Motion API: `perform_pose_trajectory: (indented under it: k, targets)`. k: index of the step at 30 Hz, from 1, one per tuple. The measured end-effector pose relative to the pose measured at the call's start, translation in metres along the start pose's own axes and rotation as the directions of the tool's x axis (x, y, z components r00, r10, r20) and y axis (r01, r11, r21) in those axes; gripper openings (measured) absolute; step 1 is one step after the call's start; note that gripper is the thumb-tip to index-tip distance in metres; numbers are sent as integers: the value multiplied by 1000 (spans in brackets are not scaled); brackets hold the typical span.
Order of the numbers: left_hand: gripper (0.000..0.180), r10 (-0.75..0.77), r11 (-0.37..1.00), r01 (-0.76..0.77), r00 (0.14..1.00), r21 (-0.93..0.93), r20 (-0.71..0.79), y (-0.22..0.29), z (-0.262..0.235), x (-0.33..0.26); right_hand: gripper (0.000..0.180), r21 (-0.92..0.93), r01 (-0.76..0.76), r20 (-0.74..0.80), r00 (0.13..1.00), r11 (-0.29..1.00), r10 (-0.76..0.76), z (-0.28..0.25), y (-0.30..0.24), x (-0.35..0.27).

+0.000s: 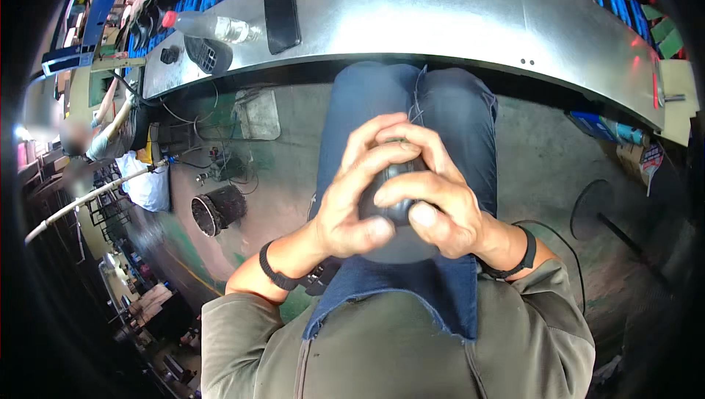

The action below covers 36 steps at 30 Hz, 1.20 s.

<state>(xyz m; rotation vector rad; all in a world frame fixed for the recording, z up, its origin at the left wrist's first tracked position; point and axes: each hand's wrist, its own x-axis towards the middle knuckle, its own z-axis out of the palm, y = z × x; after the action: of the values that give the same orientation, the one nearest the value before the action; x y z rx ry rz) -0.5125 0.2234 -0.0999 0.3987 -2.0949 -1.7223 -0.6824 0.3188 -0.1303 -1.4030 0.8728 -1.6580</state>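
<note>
Both of my hands are wrapped round a dark, smooth, rounded object point(397, 192) above my lap. My left hand point(360, 193) grips its left side, fingers curled over the far end and thumb along the near left. On the other side my right hand point(440, 200) closes round it, with the thumb and a finger bent across its face. The fingers of the two hands meet at the far end. Much of the object is hidden by them, so its kind cannot be made out. Below it lies my dark blue apron point(440, 296).
Beyond my knees runs a metal bench point(411, 9). On it are a black phone point(283, 20), a clear bottle point(213, 27) with a red cap, and a black item with a grid-patterned face point(208, 55). A dark bucket point(219, 209) stands on the floor; another person point(110, 131) is at far left.
</note>
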Motion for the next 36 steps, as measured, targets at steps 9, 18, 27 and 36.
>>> perform_pose_trajectory:
  k: [9,18,27,36]
  targets:
    - [83,-16,997,-2,972,-78,-234,16,19,-15,60,-117,-61,-91,995,991,51,31,-27,-13]
    - [121,-205,973,207,978,107,-31,-37,45,-78,77,126,-88,-273,955,988,120,20,-23,-28]
    - [95,366,529,-419,897,738,247,49,-31,24,90,697,-384,-47,819,606,572,-12,-61,-38]
    - [59,-114,864,-120,899,-489,-422,21,16,25,96,804,-273,-126,789,528,601,7,-43,-39]
